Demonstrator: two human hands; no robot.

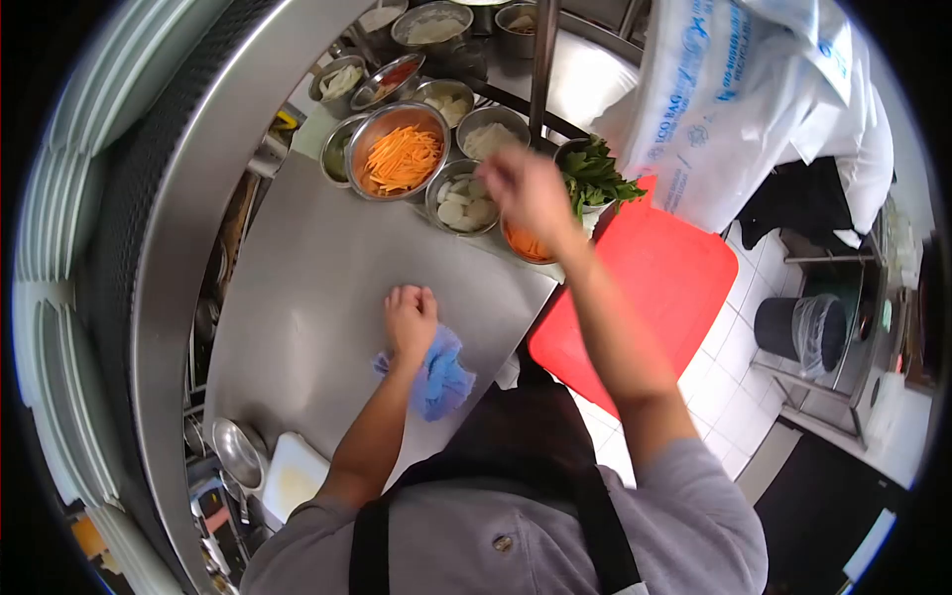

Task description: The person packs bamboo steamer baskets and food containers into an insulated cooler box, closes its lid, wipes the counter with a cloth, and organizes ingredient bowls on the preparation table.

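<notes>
My left hand rests on the steel counter with its fingers curled in; nothing shows in them. Under and beside that wrist lies a crumpled blue cloth. Motion blurs my right hand, held over the metal bowls; whether its fingers hold anything is unclear. Nearest to it are a bowl of pale round slices, a bowl of whitish shreds and a partly covered bowl of orange shreds. A larger bowl of orange strips stands to the left, and leafy greens to the right.
A red board juts out past the counter's right edge. Beyond it hangs a printed white plastic bag. Several more bowls stand at the back around a metal post. A white board lies at lower left. Stacked plates line the far left.
</notes>
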